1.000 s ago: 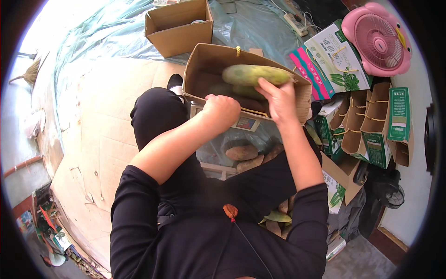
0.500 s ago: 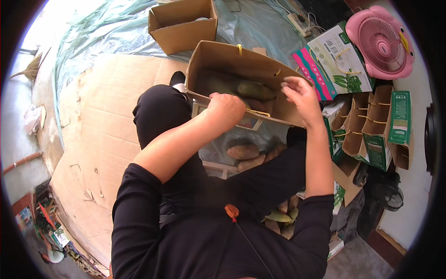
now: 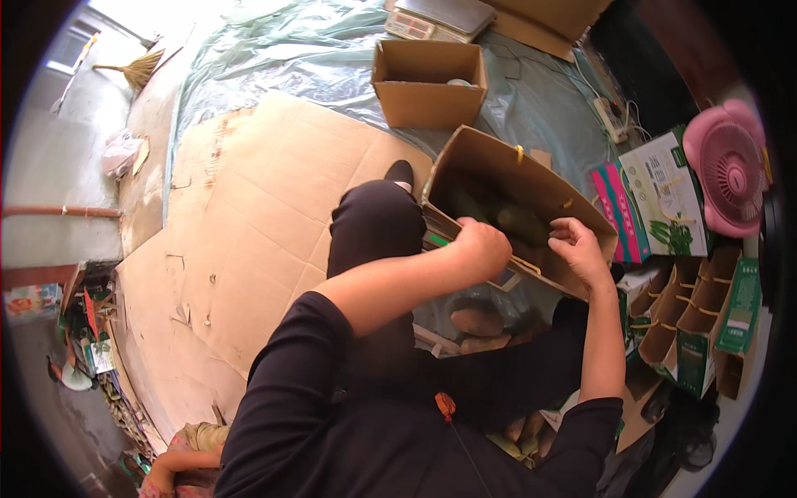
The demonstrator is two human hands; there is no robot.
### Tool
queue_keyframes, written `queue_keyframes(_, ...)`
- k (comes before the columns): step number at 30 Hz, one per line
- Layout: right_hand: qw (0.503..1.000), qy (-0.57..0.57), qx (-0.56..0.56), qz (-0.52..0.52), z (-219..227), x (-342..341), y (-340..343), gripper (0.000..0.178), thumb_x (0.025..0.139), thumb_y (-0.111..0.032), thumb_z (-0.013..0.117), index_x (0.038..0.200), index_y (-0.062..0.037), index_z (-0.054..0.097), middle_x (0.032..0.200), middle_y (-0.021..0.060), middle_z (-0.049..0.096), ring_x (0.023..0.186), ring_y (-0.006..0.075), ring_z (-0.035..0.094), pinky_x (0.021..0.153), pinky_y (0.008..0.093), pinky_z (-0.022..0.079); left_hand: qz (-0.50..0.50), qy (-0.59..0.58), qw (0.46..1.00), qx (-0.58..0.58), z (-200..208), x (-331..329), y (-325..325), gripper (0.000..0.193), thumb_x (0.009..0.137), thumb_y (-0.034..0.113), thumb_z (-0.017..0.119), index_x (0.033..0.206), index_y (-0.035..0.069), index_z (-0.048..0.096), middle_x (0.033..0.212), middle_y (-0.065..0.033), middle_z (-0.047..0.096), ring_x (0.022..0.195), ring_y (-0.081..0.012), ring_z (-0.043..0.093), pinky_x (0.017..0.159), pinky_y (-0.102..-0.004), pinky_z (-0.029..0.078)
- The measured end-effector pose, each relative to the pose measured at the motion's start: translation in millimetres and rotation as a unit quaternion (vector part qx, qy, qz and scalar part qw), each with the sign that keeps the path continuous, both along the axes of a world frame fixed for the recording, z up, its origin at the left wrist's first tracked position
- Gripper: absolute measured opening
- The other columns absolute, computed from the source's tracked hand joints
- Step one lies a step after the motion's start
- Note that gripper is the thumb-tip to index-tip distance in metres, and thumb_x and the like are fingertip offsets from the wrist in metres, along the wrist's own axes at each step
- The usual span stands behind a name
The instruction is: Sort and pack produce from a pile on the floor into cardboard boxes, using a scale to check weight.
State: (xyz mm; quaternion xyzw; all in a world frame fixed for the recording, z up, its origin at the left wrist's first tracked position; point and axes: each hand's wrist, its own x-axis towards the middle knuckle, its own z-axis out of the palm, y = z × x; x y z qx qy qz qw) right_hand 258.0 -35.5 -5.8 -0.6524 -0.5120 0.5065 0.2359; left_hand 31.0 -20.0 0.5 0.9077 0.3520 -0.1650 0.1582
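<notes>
A tall-sided brown cardboard box (image 3: pixel 465 153) with yellow cord handles stands tilted in front of me between my legs. Inside it lie long, dull-green root-like vegetables (image 3: pixel 521 220), dim and partly shadowed. My left hand (image 3: pixel 484 249) is closed over the box's near edge, thumb up. At the right end, my right hand (image 3: pixel 583 249) hangs over the opening with fingers curled but apart, holding nothing I can see. Between my legs, below the box, several brownish-pink tubers (image 3: pixel 477 322) rest on plastic sheeting.
Another open box (image 3: pixel 427 104) and a scale (image 3: pixel 440 18) stand ahead. On the right are a pink fan (image 3: pixel 730 170), a printed carton (image 3: pixel 664 199), a power strip (image 3: pixel 610 120) and open green cartons (image 3: pixel 693 332). Flattened cardboard (image 3: pixel 249 207) covers the left floor; another person's arm (image 3: pixel 178 461) shows lower left.
The view has swung left, so the scene sits further right and lower. My left hand stays on the box's near edge. My right hand's fingers have curled in slightly.
</notes>
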Motion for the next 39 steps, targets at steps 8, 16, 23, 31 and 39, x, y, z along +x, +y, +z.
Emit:
queue_keyframes(8, 0.926, -0.262, 0.101, 0.252, -42.5, -50.2, 60.8, 0.054, 0.067, -0.021, 0.075, 0.116, -0.0046, 0.057, 0.117, 0.0172, 0.057, 0.111, 0.0342, 0.052, 0.097, 0.0398, 0.042, 0.027, -0.056, 0.997, 0.053, -15.2, -0.3, -13.2, 0.023, 0.081, 0.022, 0.055, 0.092, 0.006, 0.069, 0.086, -0.013, 0.066, 0.079, -0.0295, 0.065, 0.073, -0.0611, 0.045)
queue_keyframes(16, 0.816, -0.406, -0.082, 0.403, -97.8, -92.3, 82.4, 0.095, 0.06, -0.05, 0.076, 0.136, -0.008, 0.037, 0.128, 0.0202, 0.051, 0.121, 0.0328, 0.047, 0.101, 0.0474, 0.037, 0.015, -0.049, 0.997, 0.061, -9.2, 4.0, -24.2, 0.027, 0.08, 0.022, 0.054, 0.093, 0.002, 0.068, 0.09, -0.0172, 0.066, 0.082, -0.0321, 0.063, 0.078, -0.0642, 0.043)
queue_keyframes(23, 0.791, -0.423, -0.066, 0.438, -95.7, -117.4, 84.1, 0.087, 0.065, -0.048, 0.075, 0.131, -0.0051, 0.038, 0.12, 0.0226, 0.056, 0.116, 0.0342, 0.053, 0.099, 0.0508, 0.037, -0.001, -0.053, 0.998, 0.012, 0.3, 2.4, -26.8, 0.03, 0.08, 0.023, 0.055, 0.096, 0.0, 0.068, 0.093, -0.0178, 0.065, 0.085, -0.034, 0.062, 0.081, -0.0635, 0.044)
queue_keyframes(31, 0.832, -0.367, -0.094, 0.406, -91.8, -119.3, 88.2, 0.081, 0.063, -0.038, 0.074, 0.126, 0.0028, 0.042, 0.111, 0.0247, 0.061, 0.108, 0.0388, 0.057, 0.096, 0.0445, 0.042, -0.005, -0.058, 0.998, 0.024, 8.2, -3.1, -23.9, 0.032, 0.08, 0.023, 0.055, 0.098, -0.001, 0.067, 0.095, -0.0177, 0.065, 0.086, -0.0337, 0.062, 0.082, -0.0623, 0.044)
queue_keyframes(39, 0.972, -0.105, -0.084, 0.193, -114.9, -77.8, 108.8, 0.064, 0.08, -0.031, 0.051, 0.131, 0.0067, 0.042, 0.133, 0.0286, 0.045, 0.128, 0.0361, 0.041, 0.106, 0.0366, 0.032, 0.012, -0.088, 0.996, -0.014, -0.7, -3.2, -23.1, 0.034, 0.079, 0.024, 0.056, 0.098, -0.002, 0.066, 0.092, -0.0165, 0.065, 0.084, -0.0315, 0.062, 0.081, -0.0609, 0.044)
